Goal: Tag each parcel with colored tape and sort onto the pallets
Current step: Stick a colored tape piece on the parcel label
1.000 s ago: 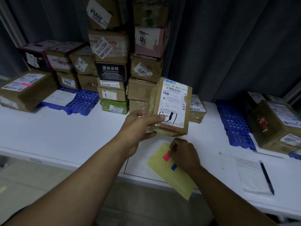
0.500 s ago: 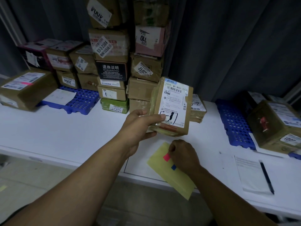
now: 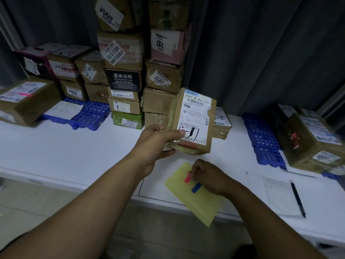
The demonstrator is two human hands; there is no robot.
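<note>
My left hand [image 3: 155,142] grips a small brown parcel [image 3: 194,120] by its lower left corner and holds it upright above the white table, its white shipping label facing me. Below it lies a yellow backing sheet [image 3: 197,199] that overhangs the table's front edge. My right hand [image 3: 207,176] rests on the sheet and pinches a strip of pink tape [image 3: 187,178], one end lifted off the sheet. A blue tape strip [image 3: 196,187] is stuck flat on the sheet just beside it.
A blue pallet [image 3: 87,116] at the left carries a paper and a big brown box [image 3: 28,101]. Another blue pallet [image 3: 261,139] at the right holds a labelled box [image 3: 309,143]. A tall stack of parcels [image 3: 127,75] stands at the back. Paper and a pen [image 3: 297,199] lie at right.
My right hand has peeled the pink strip a little further up off the yellow sheet. The parcel in my left hand has stayed almost still.
</note>
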